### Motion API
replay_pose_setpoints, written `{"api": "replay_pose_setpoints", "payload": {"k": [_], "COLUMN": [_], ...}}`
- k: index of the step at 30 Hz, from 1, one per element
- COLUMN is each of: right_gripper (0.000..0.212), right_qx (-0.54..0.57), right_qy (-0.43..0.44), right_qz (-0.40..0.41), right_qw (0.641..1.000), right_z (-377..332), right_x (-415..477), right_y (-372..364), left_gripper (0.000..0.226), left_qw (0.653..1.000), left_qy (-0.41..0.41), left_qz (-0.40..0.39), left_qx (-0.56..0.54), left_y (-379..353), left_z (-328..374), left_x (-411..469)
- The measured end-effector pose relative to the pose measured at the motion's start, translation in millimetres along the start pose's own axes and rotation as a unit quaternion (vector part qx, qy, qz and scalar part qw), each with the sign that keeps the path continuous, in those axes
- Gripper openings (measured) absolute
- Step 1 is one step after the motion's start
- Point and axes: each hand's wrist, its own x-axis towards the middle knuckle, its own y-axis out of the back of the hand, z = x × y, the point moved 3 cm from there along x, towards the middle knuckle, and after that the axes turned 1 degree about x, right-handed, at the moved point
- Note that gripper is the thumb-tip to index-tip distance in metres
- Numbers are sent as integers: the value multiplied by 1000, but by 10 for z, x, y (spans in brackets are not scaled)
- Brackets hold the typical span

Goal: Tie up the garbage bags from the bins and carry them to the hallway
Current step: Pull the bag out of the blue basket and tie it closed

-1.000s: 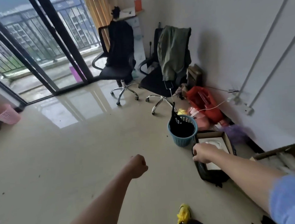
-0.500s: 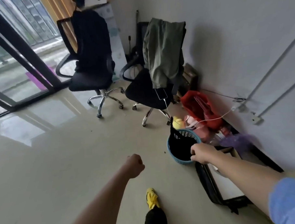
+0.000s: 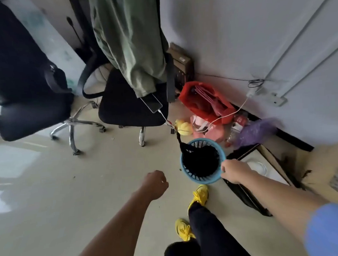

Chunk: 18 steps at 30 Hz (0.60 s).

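A small blue plastic bin (image 3: 200, 179) stands on the tiled floor just ahead of my feet. It is lined with a black garbage bag (image 3: 200, 162), and one of the bag's handles pokes up over the far left rim. My right hand (image 3: 234, 171) is closed in a fist and rests against the bin's right rim; I cannot see whether it grips the bag's edge. My left hand (image 3: 154, 183) is a closed fist with nothing in it, a short way left of the bin and apart from it.
Behind the bin an office chair (image 3: 132, 114) carries a green jacket (image 3: 129, 42) and a phone (image 3: 151, 104) on a white charging cable (image 3: 222, 116). Red bag (image 3: 203, 101), pink bags and purple bag (image 3: 255, 131) lie by the wall. An open box (image 3: 263, 168) sits right.
I have walked up to the bin, which now lies close below me. My right fist has gone from beside the box to the bin's right rim. The left fist keeps its pose.
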Motion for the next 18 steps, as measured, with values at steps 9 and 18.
{"api": "replay_pose_setpoints", "payload": {"k": [9, 18], "right_gripper": [27, 42], "right_qx": [46, 18], "right_qy": [-52, -56], "right_qz": [-25, 9], "right_qw": [997, 998], "right_z": [169, 293], "right_x": [1551, 3450], "right_y": [-371, -1235], "left_gripper": [17, 17], "left_qw": [995, 989], "left_qy": [35, 46], "left_qz": [-87, -138], "left_qx": [-37, -20], "left_y": [-552, -1579], "left_z": [1, -477], "left_x": [1639, 3502]}}
